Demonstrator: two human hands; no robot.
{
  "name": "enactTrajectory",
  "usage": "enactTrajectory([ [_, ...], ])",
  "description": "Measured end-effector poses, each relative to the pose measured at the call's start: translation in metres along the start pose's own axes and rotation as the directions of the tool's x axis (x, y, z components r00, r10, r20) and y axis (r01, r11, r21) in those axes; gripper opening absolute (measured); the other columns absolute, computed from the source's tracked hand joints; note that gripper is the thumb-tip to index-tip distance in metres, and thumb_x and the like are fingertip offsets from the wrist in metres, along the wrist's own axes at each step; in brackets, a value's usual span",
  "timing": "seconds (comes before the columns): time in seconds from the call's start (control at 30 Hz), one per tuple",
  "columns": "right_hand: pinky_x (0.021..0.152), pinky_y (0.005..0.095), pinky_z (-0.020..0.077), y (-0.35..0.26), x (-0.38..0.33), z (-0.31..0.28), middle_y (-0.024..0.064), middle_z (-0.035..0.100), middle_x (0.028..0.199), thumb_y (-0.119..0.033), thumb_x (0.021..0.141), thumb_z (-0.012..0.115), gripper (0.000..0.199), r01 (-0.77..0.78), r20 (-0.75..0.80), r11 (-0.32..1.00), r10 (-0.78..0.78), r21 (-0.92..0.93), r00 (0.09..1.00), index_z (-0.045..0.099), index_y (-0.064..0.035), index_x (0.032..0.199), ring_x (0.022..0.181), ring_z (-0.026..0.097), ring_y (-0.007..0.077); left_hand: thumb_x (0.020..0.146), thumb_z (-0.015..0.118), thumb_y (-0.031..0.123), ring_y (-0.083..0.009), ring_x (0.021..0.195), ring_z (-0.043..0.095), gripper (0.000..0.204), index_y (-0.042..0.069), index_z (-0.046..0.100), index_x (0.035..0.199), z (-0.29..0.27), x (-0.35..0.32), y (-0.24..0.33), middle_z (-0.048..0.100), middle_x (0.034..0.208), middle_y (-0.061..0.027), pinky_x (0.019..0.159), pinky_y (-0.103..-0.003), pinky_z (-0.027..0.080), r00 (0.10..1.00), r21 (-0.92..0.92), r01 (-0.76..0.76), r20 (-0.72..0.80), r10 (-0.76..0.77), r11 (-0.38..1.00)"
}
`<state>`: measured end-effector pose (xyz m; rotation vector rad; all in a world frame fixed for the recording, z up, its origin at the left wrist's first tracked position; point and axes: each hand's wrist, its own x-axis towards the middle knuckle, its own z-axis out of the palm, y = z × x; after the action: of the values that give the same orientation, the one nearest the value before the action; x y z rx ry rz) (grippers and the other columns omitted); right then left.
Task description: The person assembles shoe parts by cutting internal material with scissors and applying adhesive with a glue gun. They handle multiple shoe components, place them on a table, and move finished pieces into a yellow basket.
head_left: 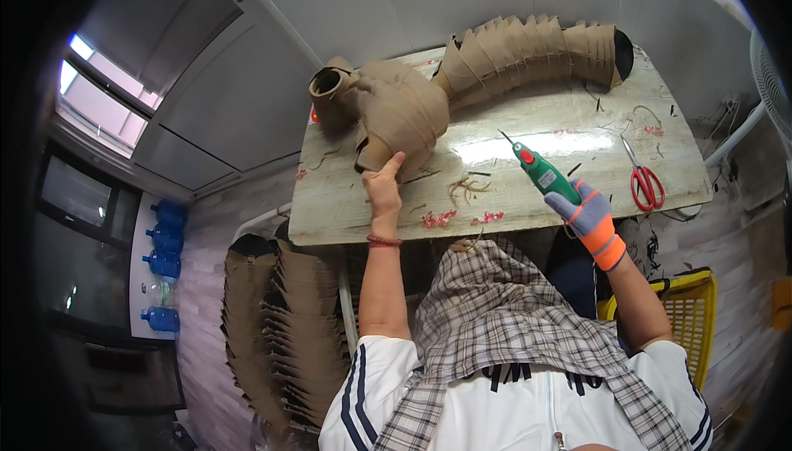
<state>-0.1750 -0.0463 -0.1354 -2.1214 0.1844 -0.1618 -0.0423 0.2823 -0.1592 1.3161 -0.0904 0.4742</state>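
Observation:
My bare left hand, with a red bracelet at the wrist, grips the near edge of a brown, bulging sheet-covered form. Its thumb lies on top and the other fingers are mostly hidden. An open tube-like end juts from the form's left. To the right stretches a long, curved body of overlapping brown plates with a dark end. In a grey and orange glove, my right hand is closed round a green handheld power tool with a red button. The tool's thin tip points up and left, apart from the brown form.
Red-handled scissors lie right of the tool on the pale worktable, among brown strands and red scraps. More brown plated pieces stand below at left. A yellow basket sits at lower right, near a fan.

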Motion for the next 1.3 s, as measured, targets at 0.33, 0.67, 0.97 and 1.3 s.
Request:
enactTrajectory([
  [0.33,0.046,0.0282,0.0438,-0.034,-0.017,0.01,0.0061,0.058,0.054,-0.051,0.075,0.076,0.051,0.1,0.058,0.994,-0.098,-0.039,0.993,0.063,-0.0034,0.088,0.045,0.058,0.0133,0.082,0.074,0.009,-0.0137,0.094,0.059,0.032,-0.005,0.064,0.108,-0.065,-0.034,0.043,0.066,0.108,-0.0051,0.083,-0.03,0.049,0.998,0.126,-0.014,-0.056,0.021,0.992],
  [0.67,0.054,0.0342,0.0476,-0.033,-0.032,0.007,0.0078,0.061,0.058,-0.052,0.074,0.075,0.051,0.11,0.037,0.991,-0.107,-0.076,0.994,0.065,-0.0045,0.088,0.055,0.063,0.0201,0.08,0.072,0.001,-0.0121,0.092,0.057,0.029,-0.004,0.064,0.107,-0.028,-0.041,0.05,0.066,0.103,-0.0027,0.085,-0.027,0.046,0.992,0.041,-0.021,0.125,0.015,0.999],
  [0.97,0.056,0.0348,0.0483,-0.023,-0.031,0.0,0.0104,0.063,0.063,-0.053,0.074,0.075,0.051,0.155,-0.054,0.985,-0.159,-0.078,0.986,0.065,-0.005,0.09,0.058,0.064,0.0228,0.084,0.067,0.0,-0.0203,0.107,0.059,0.039,0.002,0.06,0.122,-0.017,-0.044,0.066,0.064,0.118,-0.0054,0.093,-0.034,0.048,0.98,-0.414,0.176,0.158,-0.12,0.893],
  [1.3,0.053,0.0294,0.0489,-0.053,-0.042,0.008,0.0076,0.064,0.064,-0.052,0.073,0.077,0.051,0.262,-0.018,0.965,-0.262,0.008,0.965,0.064,-0.0056,0.091,0.054,0.064,0.0166,0.085,0.067,0.004,-0.0224,0.115,0.056,0.042,0.005,0.057,0.126,0.005,-0.087,0.075,0.061,0.125,-0.0066,0.099,-0.039,0.046,0.966,-0.515,0.217,0.236,-0.107,0.829],
])
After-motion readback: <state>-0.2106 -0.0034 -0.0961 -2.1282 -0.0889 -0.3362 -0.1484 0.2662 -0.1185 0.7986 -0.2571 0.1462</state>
